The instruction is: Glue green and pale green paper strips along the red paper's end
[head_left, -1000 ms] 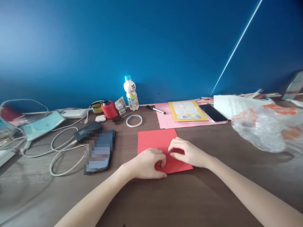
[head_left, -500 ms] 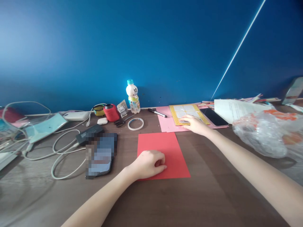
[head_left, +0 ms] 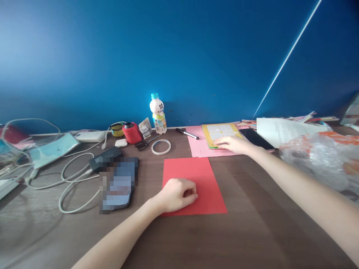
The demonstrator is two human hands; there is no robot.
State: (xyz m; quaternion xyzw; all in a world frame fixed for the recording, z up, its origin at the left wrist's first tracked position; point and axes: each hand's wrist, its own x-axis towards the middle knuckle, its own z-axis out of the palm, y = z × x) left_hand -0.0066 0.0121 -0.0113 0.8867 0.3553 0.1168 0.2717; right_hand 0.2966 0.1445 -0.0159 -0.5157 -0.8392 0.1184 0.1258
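Note:
A red paper sheet lies flat on the brown table in front of me. My left hand rests curled on the sheet's near left part, fingers closed, pressing it down. My right hand reaches to the far right and lies on the near edge of a yellow sheet of white stickers, fingers stretched flat. That yellow sheet sits on a pink paper.
A black marker, tape ring, scissors, small bottle and red cup stand behind the red sheet. A phone, white papers and a plastic bag lie right. Cables and a blurred device lie left.
My right hand left the red sheet and reached to the yellow sticker sheet, which now looks slid slightly toward me. My left hand stayed on the red sheet.

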